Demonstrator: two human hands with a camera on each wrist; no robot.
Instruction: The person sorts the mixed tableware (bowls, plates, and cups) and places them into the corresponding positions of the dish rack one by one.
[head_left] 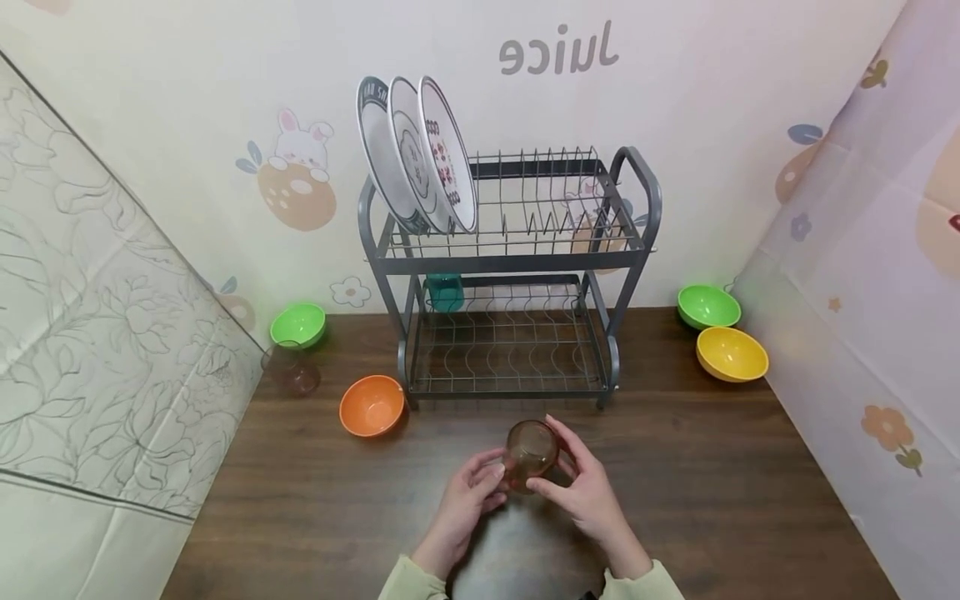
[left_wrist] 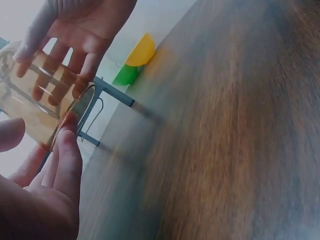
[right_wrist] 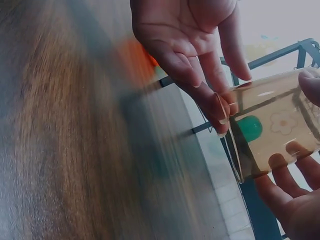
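An amber see-through drinking glass [head_left: 531, 454] is between both hands in front of the rack, upside down with its rim towards the table. My right hand [head_left: 588, 492] grips its body, thumb on the near side and fingers spread round the far side. At the rim, my left hand [head_left: 468, 496] holds the glass with its fingertips, as the left wrist view shows. In the right wrist view, the rack and a green shape show through the glass wall [right_wrist: 270, 125].
Behind the hands stands a two-tier dish rack [head_left: 517, 262], three plates [head_left: 442, 167] upright on top and a teal cup [head_left: 446, 293] below. An orange bowl [head_left: 372, 406], green bowl [head_left: 298, 325] and another glass [head_left: 296, 375] sit left; green [head_left: 708, 306] and yellow bowls [head_left: 732, 354] sit right.
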